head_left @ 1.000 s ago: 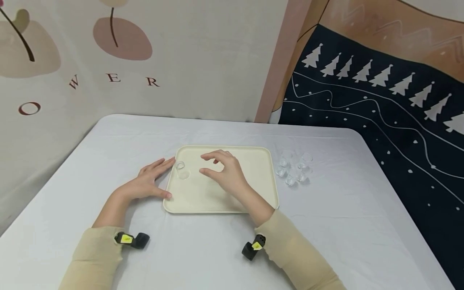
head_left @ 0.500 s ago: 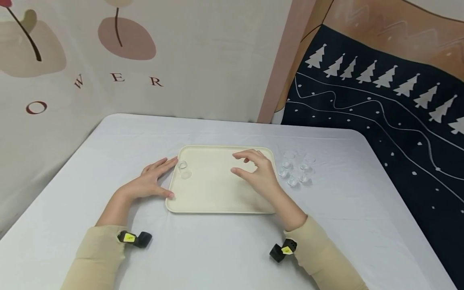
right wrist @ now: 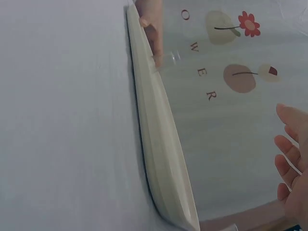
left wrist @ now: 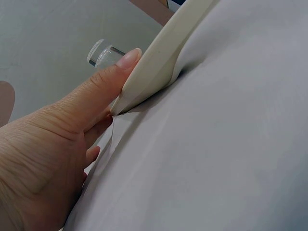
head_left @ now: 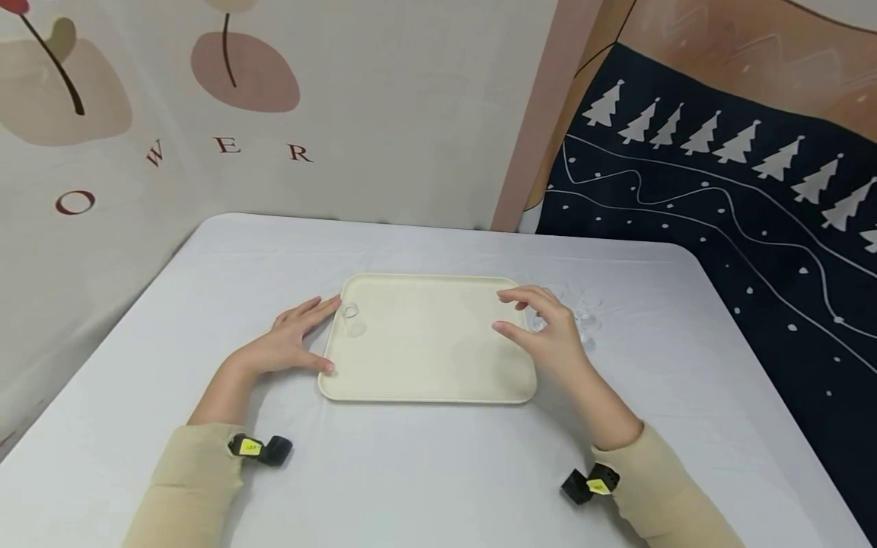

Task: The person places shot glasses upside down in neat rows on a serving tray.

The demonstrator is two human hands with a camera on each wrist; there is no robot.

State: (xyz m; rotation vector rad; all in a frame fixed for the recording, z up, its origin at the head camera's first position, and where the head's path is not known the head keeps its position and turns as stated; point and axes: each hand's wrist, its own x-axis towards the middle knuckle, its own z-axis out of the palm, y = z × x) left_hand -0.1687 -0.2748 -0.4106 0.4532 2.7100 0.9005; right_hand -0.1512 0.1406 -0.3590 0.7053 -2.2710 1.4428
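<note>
- Head view: the left hand [head_left: 288,342] lies at the left edge of the tray [head_left: 428,342], thumb and fingers set wide apart, their tips at its rim.
- The right hand [head_left: 544,331] is over the tray's right edge, a wide gap between thumb and fingers and nothing in its grip.
- One clear cup [head_left: 352,318] stands on the tray near the left fingertips; it is so see-through that little beyond its rim and base can be made out.
- The group of clear cups [head_left: 589,316] sits on the white cloth [head_left: 411,464] just right of the tray, partly hidden behind the right hand, so their number cannot be told.
- Left wrist view: the thumb covers part of the clear cup, and most of the left fingers are hidden; how firmly they press cannot be told.
- Right wrist view: the frame's right edge cuts off the right hand, and the top edge cuts off the left one; the cup beside it is faint.
- Both sleeves [head_left: 188,487] run out of the head view at the bottom.
</note>
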